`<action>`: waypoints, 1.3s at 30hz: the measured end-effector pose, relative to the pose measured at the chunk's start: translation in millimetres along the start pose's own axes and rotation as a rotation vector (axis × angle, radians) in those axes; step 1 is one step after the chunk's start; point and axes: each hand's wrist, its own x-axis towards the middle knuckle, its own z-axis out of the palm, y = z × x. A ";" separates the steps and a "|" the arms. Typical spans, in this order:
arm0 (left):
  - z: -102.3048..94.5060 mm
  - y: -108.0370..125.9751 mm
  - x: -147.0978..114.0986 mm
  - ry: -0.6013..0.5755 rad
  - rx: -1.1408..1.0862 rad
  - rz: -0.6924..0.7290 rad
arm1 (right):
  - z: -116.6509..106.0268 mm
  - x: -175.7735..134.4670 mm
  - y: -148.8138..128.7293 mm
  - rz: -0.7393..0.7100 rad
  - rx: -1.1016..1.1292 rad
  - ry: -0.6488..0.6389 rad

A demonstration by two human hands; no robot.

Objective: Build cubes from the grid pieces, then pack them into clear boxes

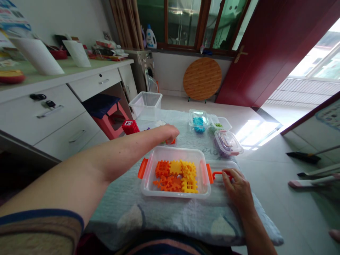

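Observation:
A clear plastic box (175,152) stands on the cloth-covered table in front of me. Inside lie orange interlocking building blocks (167,183) on the left and yellow interlocking building blocks (189,173) on the right. My left hand (170,133) reaches beyond the box, its fingers curled down over a small orange block (171,141); its fingertips are hidden. My right hand (237,184) is at the box's right side, thumb and fingers closed on an orange handle (217,173). Under that hand lies a clear lid (219,194), partly covered.
Beyond my left forearm are a red lattice block (130,126) and a tall clear bin (147,106). At the back right are a box with blue blocks (199,124), a box with green pieces (219,124) and a lidded box (228,142). A white desk (87,85) borders the left.

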 end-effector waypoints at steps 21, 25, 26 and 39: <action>-71.3 28.5 -89.0 0.319 0.015 0.091 | -1.7 1.1 -2.3 -0.004 0.001 -0.005; -50.3 59.3 -141.9 0.190 0.016 0.300 | -1.0 1.5 -1.3 -0.016 0.004 0.005; -40.7 64.4 -149.4 0.156 0.020 0.327 | -0.6 1.5 -0.9 -0.016 0.002 0.006; 7.8 74.8 -151.1 -0.072 -0.101 0.286 | -0.3 1.8 -4.0 -0.006 -0.006 0.030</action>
